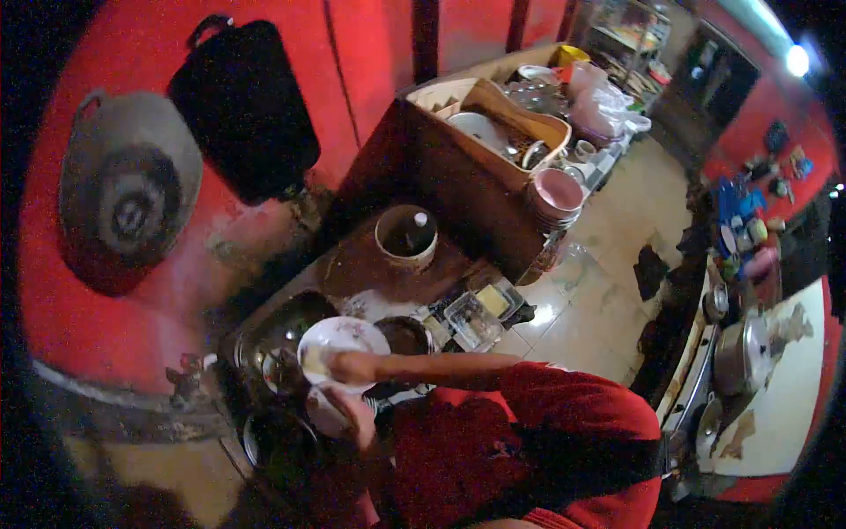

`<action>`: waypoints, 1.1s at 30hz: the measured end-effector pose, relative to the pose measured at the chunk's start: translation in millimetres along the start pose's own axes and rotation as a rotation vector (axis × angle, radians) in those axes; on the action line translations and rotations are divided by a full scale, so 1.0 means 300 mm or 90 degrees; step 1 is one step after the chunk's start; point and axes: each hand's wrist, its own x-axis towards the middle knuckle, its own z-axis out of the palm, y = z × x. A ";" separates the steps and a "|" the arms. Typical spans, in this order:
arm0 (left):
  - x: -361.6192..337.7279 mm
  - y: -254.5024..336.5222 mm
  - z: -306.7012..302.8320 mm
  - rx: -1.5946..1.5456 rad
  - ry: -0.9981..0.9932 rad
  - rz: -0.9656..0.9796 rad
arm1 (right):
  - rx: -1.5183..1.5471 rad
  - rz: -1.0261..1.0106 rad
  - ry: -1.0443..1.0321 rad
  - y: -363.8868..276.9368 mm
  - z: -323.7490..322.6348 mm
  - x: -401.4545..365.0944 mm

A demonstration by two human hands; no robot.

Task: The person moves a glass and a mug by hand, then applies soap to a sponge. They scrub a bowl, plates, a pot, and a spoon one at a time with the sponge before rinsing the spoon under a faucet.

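Standing at a steel sink (pixel 280 328) set into a cluttered surface (pixel 374 264), the person holds a white plate (pixel 345 335) with a faint flower pattern just above the basin. The right hand (pixel 352 367) lies across the plate's lower face, its red sleeve (pixel 529 388) running off towards the body. Its fingers are bent over a small yellowish lump (pixel 312 360) pressed to the plate, too blurred to name. The left hand (pixel 351 416) sits just beneath, curled closed around a white rim (pixel 321 411). Whether that rim belongs to the same plate or to another dish cannot be told.

A dark bowl (pixel 407 333) stands just beside the plate, and two clear plastic boxes (pixel 480 313) lie next to it at the edge of the surface. Further back a round pale pot (pixel 406 234) stands upright with its mouth open. A small tap (pixel 189 376) shows by the near corner of the sink.

On the red wall (pixel 370 53) hang a grey wok (pixel 130 189) and a black flat pan (pixel 242 106). Beyond the surface, a wooden crate (pixel 458 176) is packed with dishes, and a stack of pink bowls (pixel 557 194) sits at its side. Pale floor tiles (pixel 617 264) stretch away to the right, where a metal pot (pixel 737 354) rests on another counter.
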 end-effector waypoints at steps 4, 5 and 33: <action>0.064 -0.050 -0.057 -0.102 -0.086 -0.069 | -0.039 -0.158 0.261 0.095 -0.114 -0.189; 0.037 -0.081 -0.049 0.149 -0.108 0.096 | -0.085 -0.021 0.222 0.096 -0.126 -0.197; -0.143 0.185 0.309 0.061 -0.257 0.089 | 0.476 0.453 0.375 0.179 -0.185 -0.070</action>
